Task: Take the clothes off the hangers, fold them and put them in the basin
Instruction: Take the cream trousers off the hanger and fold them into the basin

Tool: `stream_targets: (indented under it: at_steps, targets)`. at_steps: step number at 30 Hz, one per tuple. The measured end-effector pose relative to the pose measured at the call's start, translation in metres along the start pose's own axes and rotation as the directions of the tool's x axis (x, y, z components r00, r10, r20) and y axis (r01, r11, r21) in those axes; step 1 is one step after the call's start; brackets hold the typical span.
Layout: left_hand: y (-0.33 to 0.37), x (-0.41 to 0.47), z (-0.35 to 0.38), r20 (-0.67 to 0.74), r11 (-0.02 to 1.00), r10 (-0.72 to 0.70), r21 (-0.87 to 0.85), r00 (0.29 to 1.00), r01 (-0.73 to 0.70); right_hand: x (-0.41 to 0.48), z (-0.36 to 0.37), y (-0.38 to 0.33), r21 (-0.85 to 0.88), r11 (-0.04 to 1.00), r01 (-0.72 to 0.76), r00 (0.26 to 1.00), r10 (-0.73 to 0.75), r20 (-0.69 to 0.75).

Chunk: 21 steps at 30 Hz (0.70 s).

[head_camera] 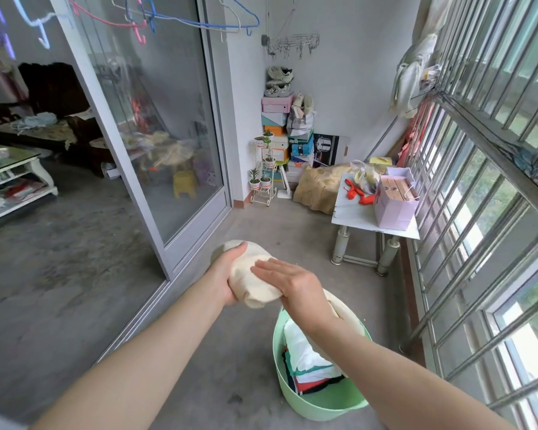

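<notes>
Here, mid-frame, the left hand (pixel 227 274) grips a cream garment (pixel 252 280) while the right hand (pixel 292 285) presses flat, smoothing the fold above the green basin (pixel 317 405).

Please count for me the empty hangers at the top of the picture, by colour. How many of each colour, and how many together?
Pink hangers: 1
Blue hangers: 1
White hangers: 1
Total: 3 hangers, all empty. The coloured shapes at the far left look like reflections in the glass, so they are not counted.

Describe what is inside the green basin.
The green basin holds stacked folded clothes, white on top with red, green and dark layers below. The right forearm and cream garment cover its far side.
</notes>
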<state>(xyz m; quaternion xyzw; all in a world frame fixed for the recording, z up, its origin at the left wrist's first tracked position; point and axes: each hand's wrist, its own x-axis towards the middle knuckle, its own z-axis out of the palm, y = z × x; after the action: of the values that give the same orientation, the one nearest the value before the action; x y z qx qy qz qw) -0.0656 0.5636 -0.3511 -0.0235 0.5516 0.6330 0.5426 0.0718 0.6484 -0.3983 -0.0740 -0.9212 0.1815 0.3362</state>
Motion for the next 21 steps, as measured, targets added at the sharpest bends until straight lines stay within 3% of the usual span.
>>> stream_targets:
  at_steps: [4, 7, 9, 11, 14, 17, 19, 21]
  targets:
    - [0.008, 0.015, -0.025, -0.156, 0.994, -0.012, 0.107, 0.988, 0.029, -0.007, 0.003, -0.006, 0.011, 0.988, 0.154, 0.985, -0.154, 0.082]
    - [0.011, 0.022, -0.036, -0.22, 0.994, 0.022, 0.109, 0.975, 0.002, -0.01, 0.006, -0.012, 0.083, 0.987, 0.139, 0.989, -0.143, 0.044]
    - [0.011, 0.022, -0.034, -0.189, 0.998, 0.069, 0.009, 0.98, -0.068, -0.007, 0.009, -0.012, 0.148, 0.988, 0.045, 0.999, -0.04, -0.034]
    - [0.007, 0.018, -0.028, -0.122, 0.999, 0.022, -0.027, 0.992, -0.026, -0.004, 0.011, -0.01, 0.169, 0.985, -0.02, 0.998, 0.031, -0.062]
    - [0.0, 0.015, -0.027, -0.052, 0.991, -0.104, 0.078, 0.993, 0.108, -0.01, 0.01, -0.012, 0.17, 0.985, -0.04, 0.997, 0.05, -0.054]
    - [0.004, 0.016, -0.029, -0.087, 0.976, -0.075, 0.195, 0.993, 0.091, -0.017, 0.013, -0.014, 0.141, 0.99, -0.032, 0.996, 0.043, -0.076]
    - [0.014, 0.015, -0.028, -0.101, 0.966, -0.025, 0.254, 0.995, 0.05, -0.02, 0.015, -0.015, 0.154, 0.987, -0.04, 0.999, 0.04, -0.002]
    - [0.024, 0.01, -0.026, -0.062, 0.953, 0.017, 0.304, 0.998, 0.002, -0.025, 0.012, -0.02, 0.268, 0.951, -0.154, 0.976, 0.105, 0.189]
